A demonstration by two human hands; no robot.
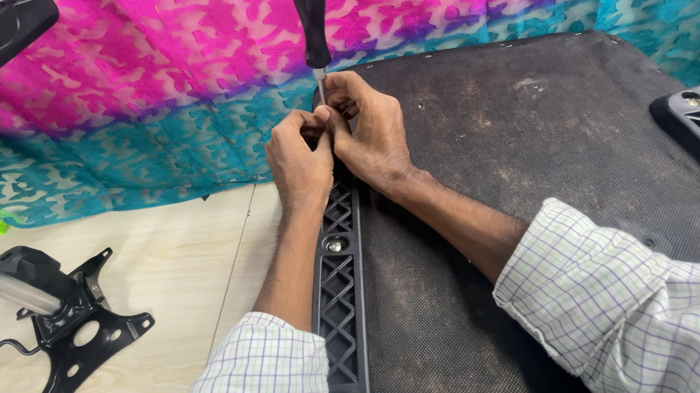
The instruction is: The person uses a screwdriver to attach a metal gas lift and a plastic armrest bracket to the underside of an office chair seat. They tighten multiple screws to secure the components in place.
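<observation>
While both hands (334,144) pinch closed around the upright screwdriver (311,23) shaft, they touch the black bracket (339,304).

Bright, even light; sharp focus.

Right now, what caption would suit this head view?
Both hands, left and right, steady a screwdriver upright on a black bracket.

To your left, a black metal chair mechanism plate (76,330) with its silver gas cylinder (3,288) lies on the pale floor (182,257). A pink-and-teal patterned cloth (154,95) hangs far behind.
</observation>
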